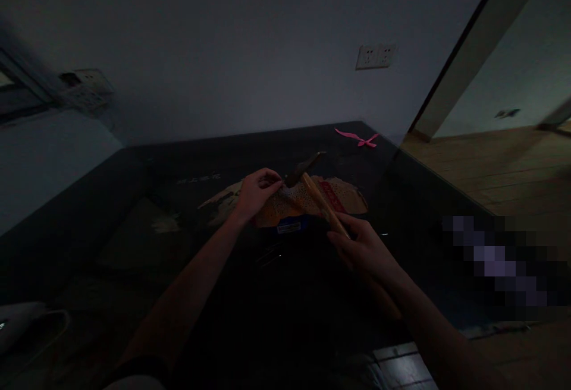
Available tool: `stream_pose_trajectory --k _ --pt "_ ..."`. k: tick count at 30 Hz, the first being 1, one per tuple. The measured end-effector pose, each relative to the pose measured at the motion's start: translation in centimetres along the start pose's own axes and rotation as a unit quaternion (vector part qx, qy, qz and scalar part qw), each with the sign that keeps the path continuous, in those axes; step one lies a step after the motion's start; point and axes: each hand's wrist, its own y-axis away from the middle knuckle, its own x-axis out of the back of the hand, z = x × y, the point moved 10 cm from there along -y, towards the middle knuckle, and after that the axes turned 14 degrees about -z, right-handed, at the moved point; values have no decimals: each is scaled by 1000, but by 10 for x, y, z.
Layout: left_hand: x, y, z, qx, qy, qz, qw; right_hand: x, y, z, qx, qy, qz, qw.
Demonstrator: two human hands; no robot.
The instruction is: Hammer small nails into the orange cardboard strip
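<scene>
My right hand (357, 238) is wrapped round the wooden handle of a hammer (322, 200). The handle slants up and to the left, and its dark metal head (300, 171) is close beside the fingertips of my left hand (256, 191). Thumb and fingers of that left hand are pinched together; whatever is between them is too small and dark to make out. Below the hammer head lies a tan, speckled, fan-shaped piece (285, 203) with a red band (332, 197) at its right. A blue label (292, 225) shows at its lower edge.
The dark glossy table (223, 152) stands against a pale wall (245, 51). A pink ribbon (363, 141) lies at its back right corner. Sockets (375, 56) are on the wall. A white object with a cable (20, 321) is at the lower left; wooden floor (482, 170) extends right.
</scene>
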Motion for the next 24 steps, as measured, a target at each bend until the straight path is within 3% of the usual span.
stream_pose_trajectory --k 13,21,24 --pt "-9 7 16 -25 -112 -31 993 2 1 7 -22 -15 9 1000" --pt "-9 5 7 -23 -92 -44 994 1 -1 4 -17 -12 6 1000" --pt "-9 4 4 -21 -99 -45 994 6 1 -7 -6 17 17 1000"
